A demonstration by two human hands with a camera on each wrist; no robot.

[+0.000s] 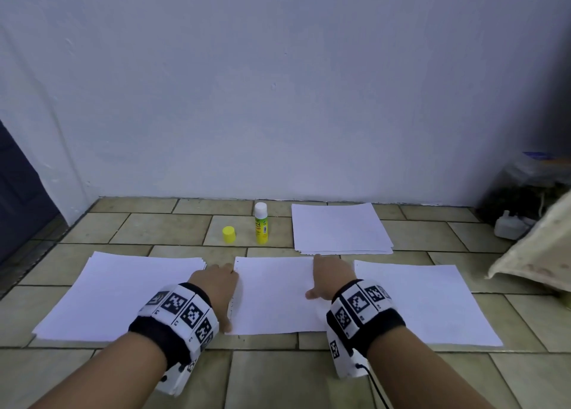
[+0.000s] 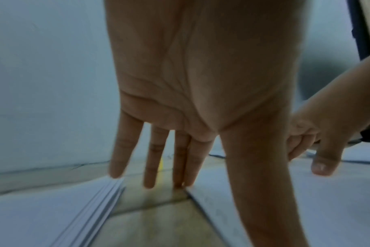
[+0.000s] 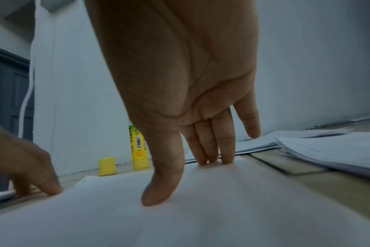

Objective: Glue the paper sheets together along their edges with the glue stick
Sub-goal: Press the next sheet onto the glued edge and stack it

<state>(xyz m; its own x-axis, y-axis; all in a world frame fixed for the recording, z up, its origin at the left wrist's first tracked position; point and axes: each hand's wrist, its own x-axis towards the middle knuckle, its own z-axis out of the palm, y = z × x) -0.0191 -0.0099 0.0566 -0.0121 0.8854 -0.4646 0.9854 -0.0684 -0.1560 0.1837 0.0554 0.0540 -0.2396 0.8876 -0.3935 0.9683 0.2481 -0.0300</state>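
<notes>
Middle sheet point(image 1: 278, 297) on floor point(image 1: 173, 229): we press it with both flat-fingered hands, left hand point(image 1: 217, 282) at its left edge, right hand point(image 1: 329, 280) on top.

On the tiled floor point(image 1: 173, 229), both hands press the middle sheet point(image 1: 275, 297): left hand point(image 1: 216, 282) at its left edge, right hand point(image 1: 330, 280) near its right. An uncapped glue stick point(image 1: 261, 223) stands upright beyond, its yellow cap point(image 1: 229, 234) beside it.

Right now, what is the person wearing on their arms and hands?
Both forearms are bare, with no sleeves or gloves. The left hand and right hand each have a black wristband carrying white blocks printed with black square marker patterns. A thin black cable trails from the right wristband.
</notes>
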